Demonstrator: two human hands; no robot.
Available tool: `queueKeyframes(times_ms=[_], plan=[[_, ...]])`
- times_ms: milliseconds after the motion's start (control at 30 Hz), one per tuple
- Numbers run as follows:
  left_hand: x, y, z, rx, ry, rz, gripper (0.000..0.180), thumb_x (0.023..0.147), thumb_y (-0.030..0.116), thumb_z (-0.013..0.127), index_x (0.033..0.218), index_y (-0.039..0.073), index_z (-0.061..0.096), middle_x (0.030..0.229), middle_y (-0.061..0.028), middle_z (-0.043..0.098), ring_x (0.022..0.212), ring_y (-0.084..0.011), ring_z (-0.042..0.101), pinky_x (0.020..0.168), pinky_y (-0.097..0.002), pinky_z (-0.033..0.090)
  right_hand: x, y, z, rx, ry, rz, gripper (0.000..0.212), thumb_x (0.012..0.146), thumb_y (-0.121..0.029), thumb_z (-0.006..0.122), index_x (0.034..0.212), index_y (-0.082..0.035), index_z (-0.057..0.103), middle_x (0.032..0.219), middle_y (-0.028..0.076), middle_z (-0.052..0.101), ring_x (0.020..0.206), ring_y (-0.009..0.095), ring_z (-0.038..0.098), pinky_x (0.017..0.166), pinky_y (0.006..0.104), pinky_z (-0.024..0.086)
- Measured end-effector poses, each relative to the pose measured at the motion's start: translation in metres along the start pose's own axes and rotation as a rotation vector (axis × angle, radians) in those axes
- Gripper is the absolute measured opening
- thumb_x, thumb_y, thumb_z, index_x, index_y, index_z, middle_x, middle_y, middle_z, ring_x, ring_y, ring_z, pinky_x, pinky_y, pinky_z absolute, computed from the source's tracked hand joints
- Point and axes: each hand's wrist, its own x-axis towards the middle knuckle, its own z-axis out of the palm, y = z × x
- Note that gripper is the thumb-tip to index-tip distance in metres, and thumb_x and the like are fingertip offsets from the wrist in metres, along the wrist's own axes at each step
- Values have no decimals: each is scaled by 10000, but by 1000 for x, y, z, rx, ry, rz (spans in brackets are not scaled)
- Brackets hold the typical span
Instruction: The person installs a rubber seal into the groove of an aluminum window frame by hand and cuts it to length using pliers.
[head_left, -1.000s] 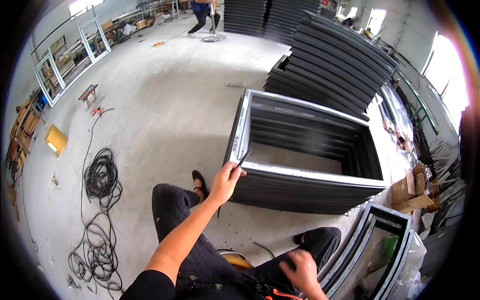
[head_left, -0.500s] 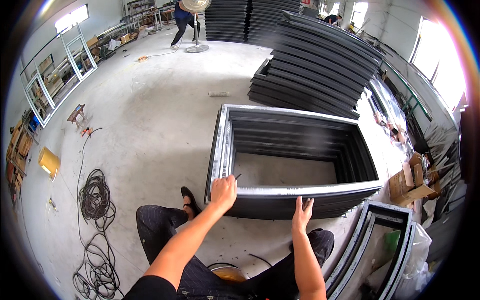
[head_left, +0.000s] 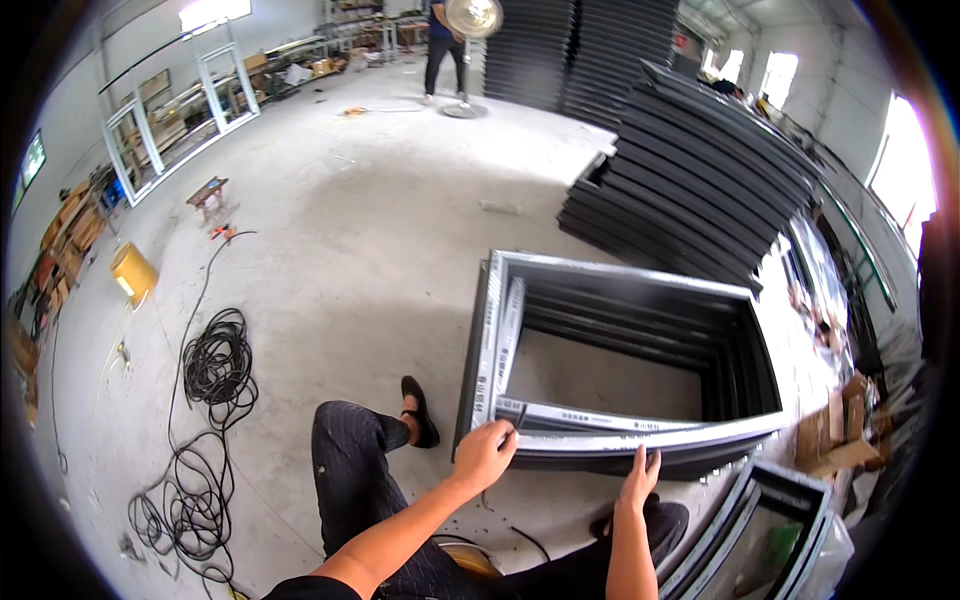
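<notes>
Wearer's hands at a low stack of dark rectangular frames (head_left: 690, 463), which stands on the pale floor (head_left: 370, 300) just ahead of the knees. The top frame (head_left: 487, 350) lies slightly askew: inside its opening appear the left and near rails of the frame beneath (head_left: 512, 340), with a narrow dark gap at the near left corner.

Left hand (head_left: 486, 456): fingers curled closed over the near rail of the top frame, close to that corner. Right hand (head_left: 637, 478): farther along the same rail, fingers extended and slightly parted, tips touching its outer side — whether they grip its underside cannot be told.

Lower right, smaller grey frames (head_left: 795, 478) lie near an open cardboard box (head_left: 835, 430). Beyond the low stack rises a taller stack (head_left: 690, 170) of dark frames. Left, a coil of black cable (head_left: 220, 355) spreads over the floor — a yellow bucket (head_left: 133, 272) and a small stool (head_left: 208, 190) stand farther off. Background: a co-worker (head_left: 443, 60) beside a pedestal fan (head_left: 474, 17).
</notes>
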Motion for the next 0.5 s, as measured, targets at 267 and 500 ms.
queueKeyframes(times_ms=[267, 500], plan=[[-62, 3, -57, -1364, -326, -815, 145, 956, 157, 582, 1068, 71, 615, 932, -40, 662, 891, -149, 648, 723, -260, 531, -145, -63, 32, -113, -1021, -166, 530, 871, -147, 709, 1297, 34, 451, 1157, 119, 588, 1079, 176, 562, 945, 311, 437], [-71, -4, -83, -1438, -139, -769, 156, 980, 139, 525, 1054, 34, 613, 1020, -103, 662, 983, -216, 649, 809, -306, 544, -193, -33, 47, -26, -1107, 87, 288, 887, -47, 670, 1095, -7, 475, 821, 40, 573, 673, 105, 561, 614, 245, 489]])
